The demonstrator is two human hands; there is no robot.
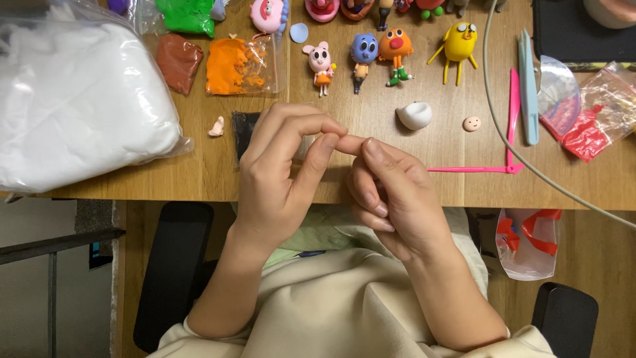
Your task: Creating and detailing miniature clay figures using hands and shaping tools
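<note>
Both hands meet above the desk (397,185), left hand (281,179) and right hand (391,199) pinching a tiny, barely visible piece between fingertips; shaping seems underway, demanding light pressure

Looked like a home craft desk: wooden table (397,185) w/ bags of coloured clay (242,65), small handmade clay figures (362,58), pink sculpting tools (513,113), office chair.

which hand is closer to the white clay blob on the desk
Right. The right hand is just below and slightly left of the white clay blob; the left hand is farther off to the blob's left, fingertips meeting the right's.
</note>
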